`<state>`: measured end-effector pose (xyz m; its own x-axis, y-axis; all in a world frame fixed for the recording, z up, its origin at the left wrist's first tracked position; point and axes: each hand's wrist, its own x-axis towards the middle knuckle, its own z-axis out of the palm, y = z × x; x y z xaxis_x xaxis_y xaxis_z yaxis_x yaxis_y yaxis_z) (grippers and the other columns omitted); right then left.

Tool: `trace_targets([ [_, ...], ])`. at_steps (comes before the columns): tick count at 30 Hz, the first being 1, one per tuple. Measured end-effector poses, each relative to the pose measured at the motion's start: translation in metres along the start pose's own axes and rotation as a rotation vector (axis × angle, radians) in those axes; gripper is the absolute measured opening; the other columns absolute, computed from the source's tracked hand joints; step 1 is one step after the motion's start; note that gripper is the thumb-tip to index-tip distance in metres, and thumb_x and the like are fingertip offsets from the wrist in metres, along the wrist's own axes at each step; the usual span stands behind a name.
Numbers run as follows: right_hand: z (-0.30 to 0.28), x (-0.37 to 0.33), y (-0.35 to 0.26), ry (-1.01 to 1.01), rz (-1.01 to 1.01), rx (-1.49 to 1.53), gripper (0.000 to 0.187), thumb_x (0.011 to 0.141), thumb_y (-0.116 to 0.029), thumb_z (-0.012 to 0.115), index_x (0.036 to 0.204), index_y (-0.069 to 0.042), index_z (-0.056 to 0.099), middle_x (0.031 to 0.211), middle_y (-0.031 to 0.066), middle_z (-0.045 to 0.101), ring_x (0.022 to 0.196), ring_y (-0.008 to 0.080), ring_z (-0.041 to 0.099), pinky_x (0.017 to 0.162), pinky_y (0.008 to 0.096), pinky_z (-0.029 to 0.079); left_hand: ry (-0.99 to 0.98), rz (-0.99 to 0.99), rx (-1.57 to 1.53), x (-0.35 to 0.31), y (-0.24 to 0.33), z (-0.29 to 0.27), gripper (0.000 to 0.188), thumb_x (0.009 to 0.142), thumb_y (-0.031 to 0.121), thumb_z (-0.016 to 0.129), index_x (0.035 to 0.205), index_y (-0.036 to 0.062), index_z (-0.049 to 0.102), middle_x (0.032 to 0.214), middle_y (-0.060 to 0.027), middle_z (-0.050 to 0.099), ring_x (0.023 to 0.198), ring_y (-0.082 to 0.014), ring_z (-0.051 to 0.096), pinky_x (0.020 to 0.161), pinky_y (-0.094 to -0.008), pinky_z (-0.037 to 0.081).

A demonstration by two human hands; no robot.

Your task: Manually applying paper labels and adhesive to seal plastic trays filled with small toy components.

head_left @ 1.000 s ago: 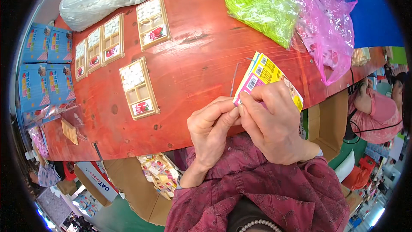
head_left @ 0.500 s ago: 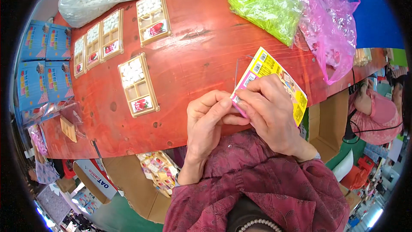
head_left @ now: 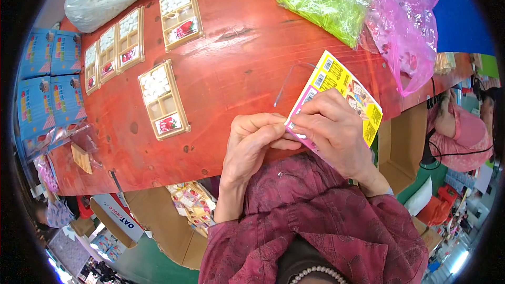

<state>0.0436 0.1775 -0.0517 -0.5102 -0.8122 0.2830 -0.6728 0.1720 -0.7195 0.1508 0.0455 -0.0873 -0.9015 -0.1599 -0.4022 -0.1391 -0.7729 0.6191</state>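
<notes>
While the right hand point(head_left: 335, 129) grips the card point(head_left: 366, 106) over the table's point(head_left: 226, 94) near edge, fingers curled tight, the left hand point(head_left: 254, 139) is pinched closed at its lower-left corner; can't tell what's between finger and thumb. Five trays point(head_left: 170, 102) sit on the table's left half, green bag point(head_left: 322, 5) at its far side, right of centre.

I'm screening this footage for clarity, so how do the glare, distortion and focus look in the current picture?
Head view: pale glare on the red table, glints on the pink bag; head view: table edges bow, black fills the corners; head view: left hand, right hand and card look fairly sharp.
</notes>
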Motion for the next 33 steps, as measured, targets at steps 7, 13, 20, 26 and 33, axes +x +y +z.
trace_targets([
  [7, -0.004, -0.003, 0.003, -0.007, -0.047, -0.043, 0.018, 0.066, -0.005, 0.067, 0.083, -0.003, 0.062, 0.079, 0.0048, 0.056, 0.076, 0.0224, 0.054, 0.066, 0.0324, 0.046, -0.051, -0.014, 0.067, 0.001, -0.001, 0.0, 0.018, 0.085, -0.001, 0.049, 0.093, -0.0117, 0.061, 0.091, -0.0186, 0.063, 0.083, -0.0254, 0.064, 0.073, -0.0317, 0.056],
  [13, -0.007, -0.004, -0.004, -0.004, -0.054, -0.085, 0.021, 0.064, -0.002, 0.067, 0.084, -0.002, 0.062, 0.081, 0.0055, 0.055, 0.076, 0.0232, 0.053, 0.064, 0.0323, 0.046, -0.034, 0.152, 0.302, -0.001, -0.004, 0.007, 0.015, 0.086, -0.003, 0.051, 0.093, -0.0086, 0.062, 0.086, -0.0129, 0.063, 0.079, -0.0181, 0.063, 0.07, -0.0259, 0.054],
  [20, -0.012, -0.014, -0.015, 0.041, 0.021, -0.109, 0.022, 0.063, 0.001, 0.07, 0.084, -0.001, 0.064, 0.079, 0.0057, 0.056, 0.073, 0.0236, 0.051, 0.061, 0.0326, 0.041, -0.132, 0.484, 0.568, 0.004, -0.011, 0.018, 0.01, 0.084, -0.004, 0.053, 0.088, -0.0082, 0.061, 0.08, -0.0129, 0.061, 0.071, -0.0169, 0.063, 0.064, -0.024, 0.052],
  [26, -0.014, -0.017, -0.019, 0.063, -0.007, -0.203, 0.024, 0.06, 0.004, 0.068, 0.083, 0.0, 0.063, 0.077, 0.0056, 0.053, 0.07, 0.0231, 0.05, 0.057, 0.032, 0.042, -0.055, 0.598, 0.634, 0.003, -0.018, 0.025, 0.006, 0.079, -0.003, 0.059, 0.083, -0.0077, 0.061, 0.073, -0.0114, 0.062, 0.064, -0.0157, 0.057, 0.059, -0.024, 0.044],
  [33, -0.004, -0.019, -0.017, 0.109, -0.056, -0.343, 0.025, 0.057, 0.004, 0.068, 0.08, 0.002, 0.057, 0.076, 0.0076, 0.049, 0.07, 0.0241, 0.05, 0.057, 0.0333, 0.044, -0.007, 0.621, 0.747, 0.005, -0.021, 0.025, 0.005, 0.078, -0.004, 0.06, 0.082, -0.0069, 0.061, 0.072, -0.0113, 0.061, 0.063, -0.0153, 0.056, 0.058, -0.024, 0.043],
])
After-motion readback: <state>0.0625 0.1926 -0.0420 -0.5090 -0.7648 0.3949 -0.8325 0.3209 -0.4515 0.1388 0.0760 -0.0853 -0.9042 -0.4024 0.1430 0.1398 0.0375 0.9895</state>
